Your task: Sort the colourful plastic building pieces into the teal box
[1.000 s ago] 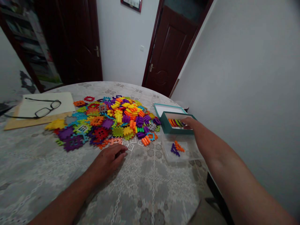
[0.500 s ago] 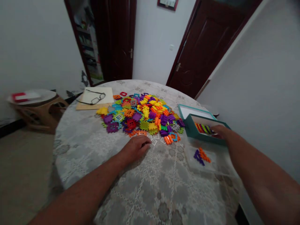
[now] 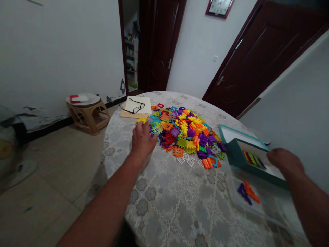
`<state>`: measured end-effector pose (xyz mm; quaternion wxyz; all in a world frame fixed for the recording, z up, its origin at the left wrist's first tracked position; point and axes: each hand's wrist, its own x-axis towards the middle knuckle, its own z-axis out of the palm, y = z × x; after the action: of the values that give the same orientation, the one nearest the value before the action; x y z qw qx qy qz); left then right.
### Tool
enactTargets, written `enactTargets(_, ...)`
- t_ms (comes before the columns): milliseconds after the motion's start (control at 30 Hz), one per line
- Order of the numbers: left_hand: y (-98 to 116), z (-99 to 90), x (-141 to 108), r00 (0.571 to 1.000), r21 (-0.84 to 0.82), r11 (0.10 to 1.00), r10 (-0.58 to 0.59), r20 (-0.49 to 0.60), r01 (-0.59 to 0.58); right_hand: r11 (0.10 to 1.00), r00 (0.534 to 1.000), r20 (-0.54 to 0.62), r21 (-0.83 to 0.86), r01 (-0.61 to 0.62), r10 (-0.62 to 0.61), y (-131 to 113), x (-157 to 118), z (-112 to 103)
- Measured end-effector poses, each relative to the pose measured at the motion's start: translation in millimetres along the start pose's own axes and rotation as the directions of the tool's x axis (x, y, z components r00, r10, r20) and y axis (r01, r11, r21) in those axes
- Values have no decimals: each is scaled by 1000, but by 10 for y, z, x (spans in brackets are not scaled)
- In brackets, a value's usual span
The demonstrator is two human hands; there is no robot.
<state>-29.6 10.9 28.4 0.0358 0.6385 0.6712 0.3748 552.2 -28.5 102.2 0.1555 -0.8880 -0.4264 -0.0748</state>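
Observation:
My left hand [image 3: 143,139] is at the left edge of a heap of colourful plastic building pieces [image 3: 182,142]. Its thumb is apart from the bent fingers, which reach over the outer pieces; their tips are partly hidden. My right hand [image 3: 286,160] is over the right part of a teal box [image 3: 259,173], smeared by motion, so what its fingers hold cannot be made out. Inside the box lies a row of red, yellow, green and purple pieces [image 3: 254,160]. In front of it, purple pieces [image 3: 244,193] and orange pieces [image 3: 252,192] lie on a clear plastic tray [image 3: 235,197].
Black-framed glasses [image 3: 138,107] rest on a pale sheet or board [image 3: 147,101] at the table's back left. The box's teal-rimmed lid [image 3: 238,134] lies behind the box. White window-shaped pieces [image 3: 190,162] lie before the heap. A stool [image 3: 87,116] stands left of the round table.
My left hand has moved from the table in front of the heap to its left edge. My right hand has drawn back from the pieces in the box. The view has swung left.

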Motion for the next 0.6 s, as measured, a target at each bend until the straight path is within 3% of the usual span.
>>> enactTargets(67,-131,32,95,996,71,997,-49,76,43,992,989,-89,-25,120,-122,-154,-281,-102)
enactTargets(133,-208,101,175,983,100,994,-63,173,46,942,932,-180,61,329,-314,-395,-754,-136)
enactTargets(167,-227,144,209,974,110,993,-60,217,37,887,889,-199,133,443,-413,-540,-1036,-120)
enactTargets(233,-235,237,260,959,132,991,-43,279,6,698,758,-193,300,650,-623,-846,-1613,-26)
enactTargets(300,-221,321,285,953,149,988,-12,303,-35,529,651,-188,441,725,-736,-1137,-2099,128)
enactTargets(367,-199,382,283,951,144,986,31,307,-79,432,584,-149,535,726,-798,-1377,-2425,311)
enactTargets(467,-152,427,249,946,112,988,70,317,-111,376,539,-115,597,709,-835,-1623,-2641,594)
enactTargets(600,-18,475,186,932,-31,995,99,349,-94,381,557,-155,580,720,-816,-1792,-2704,923)
